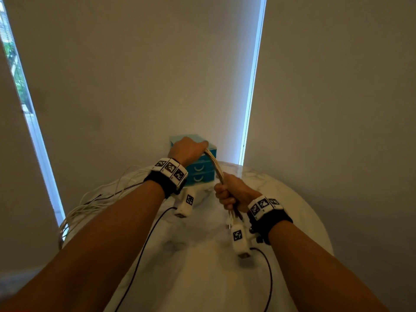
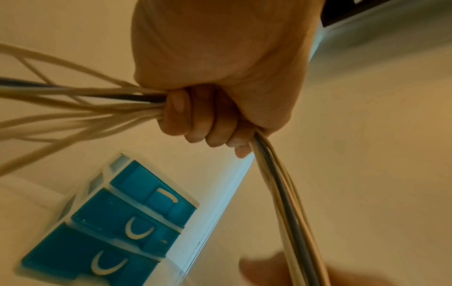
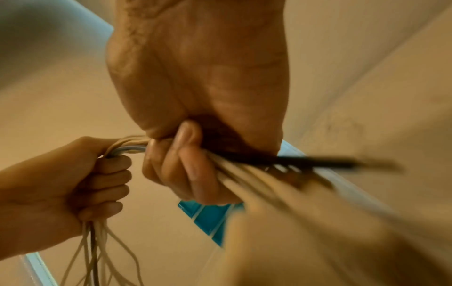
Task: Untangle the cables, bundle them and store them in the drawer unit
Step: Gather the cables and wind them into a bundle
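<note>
A bunch of white cables with one dark cable (image 1: 215,165) runs taut between my two fists above the table. My left hand (image 1: 188,150) grips the bunch higher up, in front of the blue drawer unit (image 1: 200,173). My right hand (image 1: 229,194) grips it lower and nearer to me, with short cable ends (image 1: 231,219) hanging below the fist. In the left wrist view the cables (image 2: 80,108) fan out loose past my left hand (image 2: 208,116). In the right wrist view my right hand (image 3: 193,164) clenches the blurred cable bunch (image 3: 257,174). All drawers look closed.
The loose cable tails (image 1: 94,199) drape over the left edge of the round white table (image 1: 202,278). Black wrist-camera leads (image 1: 144,251) cross the tabletop. The drawer unit stands at the table's far edge against the roller blinds (image 1: 135,75).
</note>
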The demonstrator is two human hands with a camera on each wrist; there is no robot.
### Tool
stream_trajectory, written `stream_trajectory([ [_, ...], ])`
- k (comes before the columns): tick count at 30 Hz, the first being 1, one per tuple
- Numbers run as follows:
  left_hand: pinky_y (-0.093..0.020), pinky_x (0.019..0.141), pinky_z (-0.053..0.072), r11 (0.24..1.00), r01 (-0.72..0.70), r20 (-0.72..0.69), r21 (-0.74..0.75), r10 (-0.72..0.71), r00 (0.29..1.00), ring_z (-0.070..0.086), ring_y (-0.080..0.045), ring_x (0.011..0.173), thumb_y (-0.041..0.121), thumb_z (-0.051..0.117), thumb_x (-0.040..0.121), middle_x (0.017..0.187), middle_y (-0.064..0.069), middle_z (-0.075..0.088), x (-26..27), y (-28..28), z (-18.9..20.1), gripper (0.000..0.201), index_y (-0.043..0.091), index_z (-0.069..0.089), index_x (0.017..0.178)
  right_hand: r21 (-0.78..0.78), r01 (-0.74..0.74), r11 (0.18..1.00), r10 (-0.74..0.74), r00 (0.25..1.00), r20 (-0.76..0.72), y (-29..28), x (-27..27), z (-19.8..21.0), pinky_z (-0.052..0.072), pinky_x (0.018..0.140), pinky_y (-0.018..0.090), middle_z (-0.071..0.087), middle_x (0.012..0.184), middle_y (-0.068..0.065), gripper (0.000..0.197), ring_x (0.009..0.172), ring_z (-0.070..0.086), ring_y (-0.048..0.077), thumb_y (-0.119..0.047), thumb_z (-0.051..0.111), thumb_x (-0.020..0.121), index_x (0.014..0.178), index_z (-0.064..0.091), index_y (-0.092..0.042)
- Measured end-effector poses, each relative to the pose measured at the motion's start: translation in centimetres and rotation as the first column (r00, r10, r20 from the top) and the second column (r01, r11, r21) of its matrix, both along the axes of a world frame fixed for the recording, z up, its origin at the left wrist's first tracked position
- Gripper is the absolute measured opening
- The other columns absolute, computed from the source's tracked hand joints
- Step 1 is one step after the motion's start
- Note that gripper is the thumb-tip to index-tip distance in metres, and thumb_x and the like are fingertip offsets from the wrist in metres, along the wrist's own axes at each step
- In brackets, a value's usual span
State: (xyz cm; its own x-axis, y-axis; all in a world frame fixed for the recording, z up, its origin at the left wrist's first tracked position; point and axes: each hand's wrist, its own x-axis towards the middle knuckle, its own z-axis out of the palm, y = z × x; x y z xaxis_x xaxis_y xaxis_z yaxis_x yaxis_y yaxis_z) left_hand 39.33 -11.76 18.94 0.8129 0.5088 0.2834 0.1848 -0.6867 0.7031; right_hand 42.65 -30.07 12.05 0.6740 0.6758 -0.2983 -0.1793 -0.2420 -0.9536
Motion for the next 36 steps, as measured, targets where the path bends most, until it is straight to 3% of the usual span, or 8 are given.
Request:
stream_trajectory([
  [6,-0.04,0.078,0.053,0.99,-0.078,0.099,-0.12,0.09,0.991,0.068,-0.032,0.092,0.047,0.061,0.097,0.101,-0.012,0.074,0.1,0.8,-1.1,0.04,0.01,0.074,0.088,0.105,-0.097,0.99,0.11,0.985,-0.129,1.0,-1.5,-2.2,0.013,0.039,0.023,0.025,0.049,-0.008,0.057,0.039,0.018,0.008,-0.045,0.017,0.11,0.058,0.032,-0.026],
  [10,-0.042,0.079,0.053,0.965,-0.071,0.126,-0.253,0.105,0.987,0.065,-0.03,0.09,0.045,0.06,0.097,0.102,-0.011,0.073,0.6,1.1,-2.3,0.039,0.008,0.072,0.095,0.269,-0.047,0.962,0.091,0.984,-0.154,1.4,-2.1,-3.2,0.014,0.038,0.022,0.027,0.048,-0.007,0.066,0.038,0.02,0.008,-0.07,0.022,0.107,0.06,0.032,-0.025],
  [13,-0.039,0.061,0.048,0.911,-0.069,0.094,-0.407,0.117,0.989,0.053,-0.026,0.066,0.048,0.056,0.1,0.081,-0.008,0.062,0.6,1.5,-4.4,0.04,0.012,0.064,0.087,0.531,-0.02,0.847,0.14,0.972,-0.187,1.3,-1.9,-2.5,0.016,0.036,0.02,0.027,0.045,-0.008,0.067,0.034,0.022,0.007,-0.077,0.031,0.102,0.065,0.039,-0.022],
  [16,-0.023,0.048,0.025,0.853,0.03,0.042,-0.522,-0.01,0.999,0.034,-0.014,0.047,0.058,0.044,0.108,0.06,0.002,0.044,0.3,0.7,-6.6,0.051,0.02,0.053,0.074,0.715,0.08,0.694,0.062,0.983,-0.17,1.1,-0.9,-2.2,0.02,0.035,0.021,0.027,0.048,-0.008,0.058,0.035,0.022,0.005,-0.064,0.04,0.106,0.086,0.063,-0.015],
  [22,-0.021,0.042,0.019,0.772,0.249,-0.009,-0.584,-0.313,0.95,0.027,-0.006,0.045,0.059,0.025,0.113,0.059,0.009,0.039,-0.2,-2.7,-8.6,0.054,0.02,0.056,0.092,0.765,0.306,0.567,-0.112,0.949,-0.296,0.7,1.9,-3.8,0.016,0.038,0.023,0.027,0.051,-0.008,0.047,0.036,0.023,0.004,-0.053,0.041,0.11,0.09,0.061,-0.016],
  [30,-0.025,0.053,0.036,0.875,0.39,0.173,-0.286,-0.354,0.919,0.037,-0.007,0.057,0.058,0.025,0.113,0.068,0.006,0.046,-1.3,-4.7,-10.0,0.051,0.021,0.052,0.092,0.524,0.358,0.773,-0.33,0.932,-0.15,1.4,2.2,-4.2,0.022,0.04,0.021,0.034,0.053,-0.005,0.074,0.042,0.026,0.01,-0.094,0.036,0.083,0.081,0.052,-0.022],
  [33,-0.03,0.074,0.049,0.925,0.372,0.172,-0.08,-0.355,0.919,0.054,-0.003,0.072,0.061,0.022,0.112,0.081,0.008,0.062,-1.4,-5.2,-9.3,0.053,0.032,0.066,0.104,0.443,0.302,0.844,-0.321,0.946,-0.032,2.0,1.6,-4.7,0.023,0.046,0.025,0.034,0.059,-0.004,0.084,0.049,0.027,0.01,-0.104,0.055,0.06,0.079,0.054,-0.023],
  [36,-0.033,0.073,0.046,0.927,0.373,0.077,0.038,-0.375,0.924,0.063,-0.015,0.082,0.055,0.021,0.114,0.088,0.002,0.065,-1.6,-5.5,-9.4,0.051,0.03,0.056,0.087,0.417,0.282,0.864,-0.307,0.952,-0.007,2.4,1.1,-5.1,0.028,0.049,0.025,0.043,0.062,0.001,0.085,0.051,0.033,0.009,-0.097,0.068,0.061,0.079,0.068,-0.014],
])
